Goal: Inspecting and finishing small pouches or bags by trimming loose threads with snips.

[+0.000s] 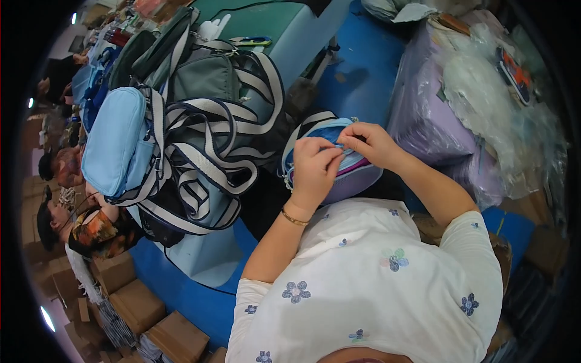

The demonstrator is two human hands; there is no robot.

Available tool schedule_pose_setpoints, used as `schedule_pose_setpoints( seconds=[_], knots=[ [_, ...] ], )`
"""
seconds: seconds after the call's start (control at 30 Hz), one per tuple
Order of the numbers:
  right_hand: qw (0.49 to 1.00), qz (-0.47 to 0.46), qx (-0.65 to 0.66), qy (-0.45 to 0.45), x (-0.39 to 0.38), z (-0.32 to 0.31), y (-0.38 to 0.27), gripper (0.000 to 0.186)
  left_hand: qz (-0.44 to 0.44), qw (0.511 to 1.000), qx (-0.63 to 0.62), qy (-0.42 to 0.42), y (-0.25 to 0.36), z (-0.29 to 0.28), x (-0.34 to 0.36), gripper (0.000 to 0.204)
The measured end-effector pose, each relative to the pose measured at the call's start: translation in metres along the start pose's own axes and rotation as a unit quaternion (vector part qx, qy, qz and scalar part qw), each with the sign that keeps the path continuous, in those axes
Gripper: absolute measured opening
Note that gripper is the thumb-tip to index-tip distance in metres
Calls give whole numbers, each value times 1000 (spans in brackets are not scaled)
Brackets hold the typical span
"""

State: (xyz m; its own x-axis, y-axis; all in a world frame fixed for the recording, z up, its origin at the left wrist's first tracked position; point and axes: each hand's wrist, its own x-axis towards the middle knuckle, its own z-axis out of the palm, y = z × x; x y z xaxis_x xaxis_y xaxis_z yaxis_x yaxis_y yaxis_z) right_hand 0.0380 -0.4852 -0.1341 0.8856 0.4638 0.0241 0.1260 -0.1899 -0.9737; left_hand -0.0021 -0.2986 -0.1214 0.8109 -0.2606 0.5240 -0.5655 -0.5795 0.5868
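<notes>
At the purple-and-blue bag's (354, 189) opening, my left hand (316, 162) and right hand (370, 144) pinch a light-blue piece (341, 147), identity unclear, which could slip free should pressure slacken.

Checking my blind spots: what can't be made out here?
Head view:
What sits between the left hand and right hand: too small, partly covered by both.
Part of the lilac-and-blue bag: behind the left hand.
Part of the purple bundle: under plastic sheeting.
</notes>
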Motion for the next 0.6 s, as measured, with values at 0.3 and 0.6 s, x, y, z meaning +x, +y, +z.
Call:
schedule_pose_setpoints(
  seconds=[0.3, 0.6],
  knots=[
    [988, 88, -40, -124, 15, -6, 3, 15, 100, 994, 49, -5, -7, 17, -19, 13],
    [923, -182, -317, 120, 208, -8, -43, 29, -270, 915, -298, 39, -10, 23, -30, 9]
  ],
)
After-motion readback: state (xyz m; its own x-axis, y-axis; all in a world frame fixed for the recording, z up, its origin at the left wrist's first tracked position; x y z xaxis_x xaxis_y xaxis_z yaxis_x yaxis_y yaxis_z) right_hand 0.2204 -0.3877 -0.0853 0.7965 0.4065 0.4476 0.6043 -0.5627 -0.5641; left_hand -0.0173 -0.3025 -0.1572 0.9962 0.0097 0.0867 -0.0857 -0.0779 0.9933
